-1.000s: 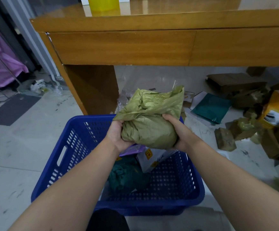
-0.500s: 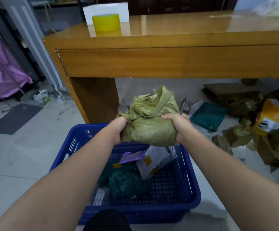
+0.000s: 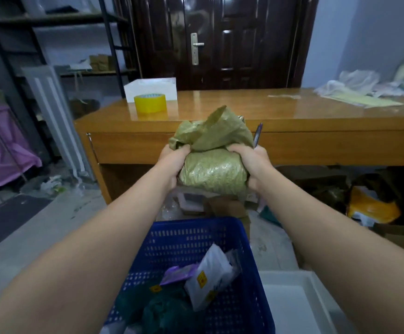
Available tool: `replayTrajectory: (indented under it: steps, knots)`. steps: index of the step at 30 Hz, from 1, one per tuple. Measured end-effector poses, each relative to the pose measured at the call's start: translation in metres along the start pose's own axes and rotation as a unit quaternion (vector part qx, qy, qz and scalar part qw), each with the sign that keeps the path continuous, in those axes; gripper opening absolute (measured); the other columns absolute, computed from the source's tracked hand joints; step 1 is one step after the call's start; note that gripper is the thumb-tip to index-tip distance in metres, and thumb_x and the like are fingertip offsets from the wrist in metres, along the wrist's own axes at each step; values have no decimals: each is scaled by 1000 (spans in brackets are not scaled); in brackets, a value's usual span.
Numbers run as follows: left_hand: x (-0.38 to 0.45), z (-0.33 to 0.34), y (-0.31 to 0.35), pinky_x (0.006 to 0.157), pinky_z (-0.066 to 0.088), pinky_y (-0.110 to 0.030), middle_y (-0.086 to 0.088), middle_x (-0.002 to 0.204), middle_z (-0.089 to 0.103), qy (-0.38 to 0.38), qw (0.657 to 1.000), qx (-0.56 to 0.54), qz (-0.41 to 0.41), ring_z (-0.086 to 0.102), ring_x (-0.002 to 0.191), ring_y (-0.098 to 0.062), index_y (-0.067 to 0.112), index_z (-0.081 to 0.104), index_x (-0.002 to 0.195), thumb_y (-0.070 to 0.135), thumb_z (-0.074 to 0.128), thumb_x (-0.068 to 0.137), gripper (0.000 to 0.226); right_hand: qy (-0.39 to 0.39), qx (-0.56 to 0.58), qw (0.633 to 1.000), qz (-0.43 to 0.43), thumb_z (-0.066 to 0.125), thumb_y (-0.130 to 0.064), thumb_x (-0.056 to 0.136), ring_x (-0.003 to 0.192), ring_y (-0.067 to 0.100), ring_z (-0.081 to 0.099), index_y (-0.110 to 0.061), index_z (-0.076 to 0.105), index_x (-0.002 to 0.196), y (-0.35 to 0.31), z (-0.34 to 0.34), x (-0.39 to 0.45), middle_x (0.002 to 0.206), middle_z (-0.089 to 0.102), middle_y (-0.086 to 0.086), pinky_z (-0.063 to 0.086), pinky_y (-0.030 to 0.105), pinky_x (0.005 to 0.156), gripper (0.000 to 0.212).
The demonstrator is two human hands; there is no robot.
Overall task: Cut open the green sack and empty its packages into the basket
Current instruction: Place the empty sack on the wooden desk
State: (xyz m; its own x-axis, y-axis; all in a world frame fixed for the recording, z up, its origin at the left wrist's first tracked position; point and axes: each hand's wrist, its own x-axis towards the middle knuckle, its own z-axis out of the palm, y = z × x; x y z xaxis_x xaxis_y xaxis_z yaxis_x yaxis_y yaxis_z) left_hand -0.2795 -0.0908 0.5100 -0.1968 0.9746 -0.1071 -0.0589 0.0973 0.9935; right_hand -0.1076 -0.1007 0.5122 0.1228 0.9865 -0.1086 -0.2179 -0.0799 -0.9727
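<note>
A person's two bare arms reach forward, both hands holding a crumpled green sack (image 3: 212,162) in the air in front of a wooden desk (image 3: 292,121). The left hand (image 3: 174,162) has its grip closed on the sack's left side, fingers dug into the loose folds. The right hand (image 3: 251,162) has its grip closed on the right side, and the same grip also pins a pen-like cutting tool (image 3: 257,135), its tip pointing up past the sack. Whether the tip is a blade cannot be told.

The sack looks balled up and mostly slack, its torn upper flap standing above both grips. Below and nearer the person than the grips sits a blue slotted basket (image 3: 249,256) on the floor. It already holds packages: a white mailer (image 3: 208,278), a purple pouch (image 3: 178,273) and a dark green bag (image 3: 169,312).

Judging by this, the sack seems already cut and largely emptied, and the step in hand is wadding it up or feeling it for anything left inside. The next move would call for a check that nothing remains, then setting the sack aside, away from the basket, with care for the tool in the right grip.

Beyond the grips, a yellow tape roll (image 3: 150,103) stands on the desk. To the right of the grips, cardboard and wrappers litter the floor.
</note>
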Motion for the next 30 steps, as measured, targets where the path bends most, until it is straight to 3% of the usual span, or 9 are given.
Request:
replayTrajectory:
  steps: [7, 11, 16, 18, 20, 22, 25, 27, 30]
  knots:
    - [37, 44, 69, 63, 59, -30, -13, 109, 68, -2, 995, -35, 88, 68, 83, -25, 11, 57, 126, 14, 68, 87, 41, -9, 34, 999, -35, 60, -33, 70, 94, 35, 70, -17, 55, 126, -72, -5, 28, 113, 69, 14, 55, 59, 80, 59]
    - [58, 64, 83, 76, 58, -37, -13, 104, 66, 11, 995, -31, 93, 67, 88, -27, 13, 54, 119, 13, 64, 89, 32, 24, 20, 998, -59, 58, -24, 78, 92, 35, 69, -12, 53, 128, -88, -7, 56, 114, 66, 16, 59, 48, 71, 51]
    - [73, 78, 103, 97, 49, -48, -12, 128, 53, 76, 995, 3, 66, 57, 112, -34, 16, 26, 143, 46, 55, 86, 71, 32, 8, 995, -93, 63, -17, 85, 94, 31, 65, -9, 49, 118, -105, -6, 89, 112, 63, 13, 58, 44, 75, 36]
    - [82, 85, 111, 105, 37, -42, -14, 141, 38, 123, 990, 18, 71, 45, 124, -35, 16, 20, 144, 52, 38, 93, 65, 48, -10, 993, -110, 66, -18, 84, 99, 32, 63, -10, 46, 114, -114, -6, 101, 114, 60, 12, 56, 50, 86, 36]
    - [91, 91, 117, 94, 30, -33, -15, 145, 30, 176, 980, 29, 93, 41, 125, -34, 10, 28, 137, 41, 33, 99, 49, 71, -30, 988, -134, 68, -19, 84, 102, 32, 61, -11, 45, 110, -124, -5, 115, 109, 59, 10, 54, 52, 90, 36]
    - [95, 92, 123, 85, 30, -35, -15, 142, 31, 208, 970, 66, 107, 45, 118, -37, 10, 30, 130, 28, 37, 98, 37, 88, -54, 983, -153, 68, -20, 83, 102, 32, 61, -12, 44, 106, -131, -4, 128, 102, 58, 8, 52, 52, 93, 34]
    - [104, 87, 129, 75, 37, -38, -12, 125, 42, 211, 947, 187, 151, 50, 92, -34, 21, 32, 108, 10, 36, 93, 19, 117, -93, 974, -171, 70, -23, 78, 103, 34, 60, -11, 45, 107, -141, 1, 144, 114, 57, 13, 52, 52, 92, 39]
    - [111, 85, 131, 68, 36, -35, -9, 112, 43, 209, 915, 281, 200, 45, 71, -27, 24, 36, 94, 2, 33, 88, 23, 140, -127, 966, -177, 70, -24, 78, 104, 34, 59, -8, 46, 111, -146, 3, 153, 117, 54, 13, 52, 50, 91, 44]
    - [124, 85, 135, 69, 36, -31, -7, 114, 42, 198, 882, 351, 243, 45, 67, -27, 21, 53, 96, 11, 34, 91, 22, 138, -162, 959, -188, 67, -22, 84, 94, 29, 56, -8, 45, 104, -149, 5, 171, 94, 52, 6, 48, 41, 78, 33]
